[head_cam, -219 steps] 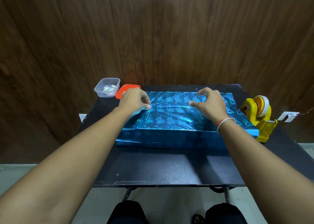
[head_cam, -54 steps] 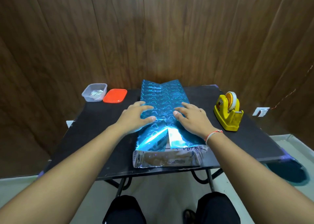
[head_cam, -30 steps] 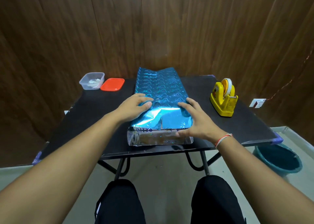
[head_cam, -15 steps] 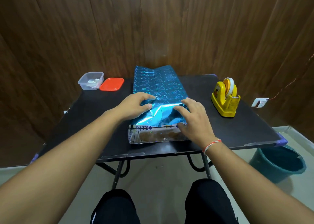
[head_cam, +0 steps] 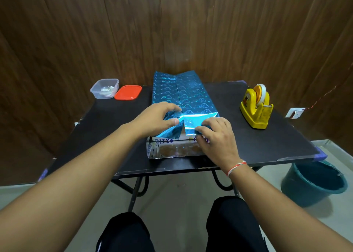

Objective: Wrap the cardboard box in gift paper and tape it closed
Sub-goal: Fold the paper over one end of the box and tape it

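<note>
The cardboard box [head_cam: 172, 141] lies lengthwise on the black table [head_cam: 107, 129], covered on top by blue heart-patterned gift paper [head_cam: 183, 93]. Its near end is open: a printed cardboard edge shows, and the silver inside of the lower flap [head_cam: 172, 152] lies flat below it. My left hand [head_cam: 154, 120] grips the paper at the near left top corner, thumb on the folded flap. My right hand [head_cam: 217, 137] pinches the right flap down over the near top edge. At the far end the paper stands up loose.
A yellow tape dispenser [head_cam: 255, 108] stands on the table to the right of the box. A clear plastic container [head_cam: 104, 88] and its red lid [head_cam: 128, 92] sit at the back left. A teal bucket [head_cam: 313, 183] stands on the floor at the right.
The box was turned end-on to me. Since then both hands slid to its near end and folded the top paper down; my right hand now reaches lower over the edge.
</note>
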